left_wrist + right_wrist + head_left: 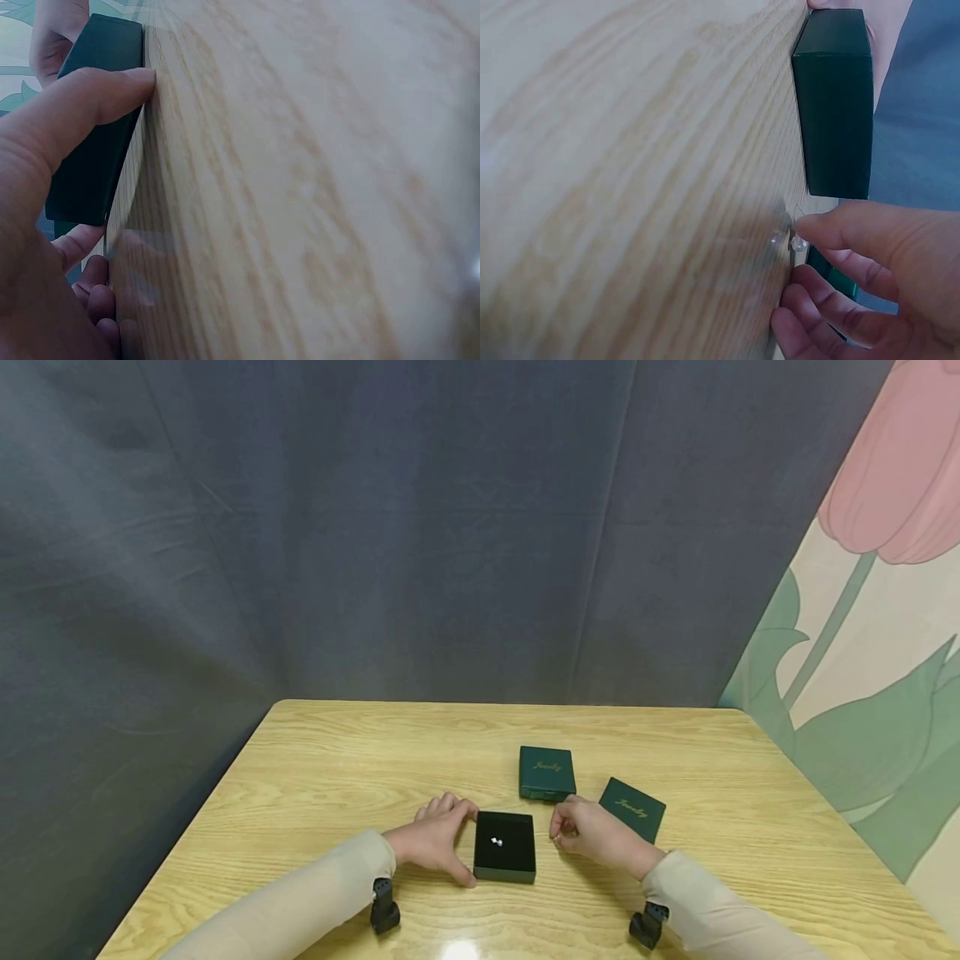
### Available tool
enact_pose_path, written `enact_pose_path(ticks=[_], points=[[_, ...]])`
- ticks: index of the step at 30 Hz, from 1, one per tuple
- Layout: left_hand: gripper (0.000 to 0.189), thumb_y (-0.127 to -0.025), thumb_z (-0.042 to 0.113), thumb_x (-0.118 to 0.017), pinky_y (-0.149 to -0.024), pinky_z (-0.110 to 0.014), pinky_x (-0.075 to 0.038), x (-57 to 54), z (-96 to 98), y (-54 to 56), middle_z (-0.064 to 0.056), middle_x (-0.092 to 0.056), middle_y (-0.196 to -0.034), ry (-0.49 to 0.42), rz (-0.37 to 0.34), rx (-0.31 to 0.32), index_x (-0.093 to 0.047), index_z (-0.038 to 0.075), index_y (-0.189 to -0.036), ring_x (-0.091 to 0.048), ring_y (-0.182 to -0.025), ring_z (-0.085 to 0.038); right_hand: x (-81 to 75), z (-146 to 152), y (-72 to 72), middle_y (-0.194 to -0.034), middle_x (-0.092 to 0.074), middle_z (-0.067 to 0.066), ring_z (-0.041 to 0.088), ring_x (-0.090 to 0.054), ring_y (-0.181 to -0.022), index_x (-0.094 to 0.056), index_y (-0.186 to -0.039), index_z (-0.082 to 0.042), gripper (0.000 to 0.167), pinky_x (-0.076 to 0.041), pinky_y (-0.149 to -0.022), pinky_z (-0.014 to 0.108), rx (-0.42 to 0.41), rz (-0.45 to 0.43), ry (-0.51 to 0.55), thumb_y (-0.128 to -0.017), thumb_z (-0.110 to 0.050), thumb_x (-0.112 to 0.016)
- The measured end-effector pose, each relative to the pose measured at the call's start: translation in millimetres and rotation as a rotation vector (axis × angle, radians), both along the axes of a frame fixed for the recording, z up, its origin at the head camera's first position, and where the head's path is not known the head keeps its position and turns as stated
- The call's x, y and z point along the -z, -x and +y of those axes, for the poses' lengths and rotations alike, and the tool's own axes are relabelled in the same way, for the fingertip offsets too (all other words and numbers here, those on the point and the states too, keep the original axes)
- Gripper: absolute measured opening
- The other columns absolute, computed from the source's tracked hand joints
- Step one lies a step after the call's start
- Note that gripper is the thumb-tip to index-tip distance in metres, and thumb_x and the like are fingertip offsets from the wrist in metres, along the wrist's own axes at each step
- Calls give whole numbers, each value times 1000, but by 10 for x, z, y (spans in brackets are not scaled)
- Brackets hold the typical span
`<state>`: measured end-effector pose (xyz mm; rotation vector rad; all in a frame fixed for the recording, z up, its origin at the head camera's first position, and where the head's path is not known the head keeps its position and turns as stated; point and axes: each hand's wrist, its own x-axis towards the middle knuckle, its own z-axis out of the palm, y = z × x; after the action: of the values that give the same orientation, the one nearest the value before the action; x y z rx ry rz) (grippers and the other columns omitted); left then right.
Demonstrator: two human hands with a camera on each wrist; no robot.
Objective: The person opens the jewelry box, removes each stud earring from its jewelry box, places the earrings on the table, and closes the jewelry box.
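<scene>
A dark green jewelry box stands lidless on the table with a black insert facing up. On the insert lies a small shiny earring. My left hand holds the box from its left side, thumb by the near corner and index finger by the far one. Just right of the box, my right hand is low over the table. Its thumb and index finger pinch a small earring with a clear bead, seen in the right wrist view. The other fingers curl loosely beneath.
Behind the open box sits a closed green jewelry box lettered "Jewelry". A green lid with the same lettering lies to the right, partly behind my right hand. The wooden table ends at a dark curtain.
</scene>
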<state>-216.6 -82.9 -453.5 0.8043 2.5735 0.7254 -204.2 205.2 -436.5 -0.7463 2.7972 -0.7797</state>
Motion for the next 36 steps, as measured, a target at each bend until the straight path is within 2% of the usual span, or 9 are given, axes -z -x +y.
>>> enact_pose_path(ticks=[24, 29, 33, 36], points=[[82, -62, 44, -87, -86, -32, -25, 8, 4, 5, 5, -35, -110, 6, 16, 9, -42, 23, -128, -30, -95, -15, -1, 0, 3, -87, -53, -2, 11, -50, -76, -60, -83, -13, 20, -46, -64, 24, -10, 1, -2, -80, 0, -74], [82, -62, 44, -86, -86, -32, -26, 9, 4, 4, 5, -35, -111, 7, 14, 7, -42, 23, -128, -30, -96, -15, -43, -5, 2, -87, -56, -2, 11, -52, -77, -61, -85, -13, 17, -47, -64, 25, -6, -54, 22, -83, 1, -71], [83, -62, 44, -86, -86, -33, -26, 16, 4, 11, 5, -35, -113, 6, 4, 4, -42, 23, -129, -31, -99, -15, -135, -26, -1, -92, -60, -4, 13, -59, -86, -61, -88, -15, 14, -51, -72, 28, -2, -76, 53, -87, -2, -67], [83, -62, 44, -87, -87, -33, -26, 17, 3, 14, 5, -35, -115, 5, 0, 2, -42, 23, -129, -31, -100, -15, -243, -74, -1, -97, -63, -4, 18, -63, -96, -61, -92, -16, 9, -52, -82, 37, -1, -31, 87, -90, -8, -66]])
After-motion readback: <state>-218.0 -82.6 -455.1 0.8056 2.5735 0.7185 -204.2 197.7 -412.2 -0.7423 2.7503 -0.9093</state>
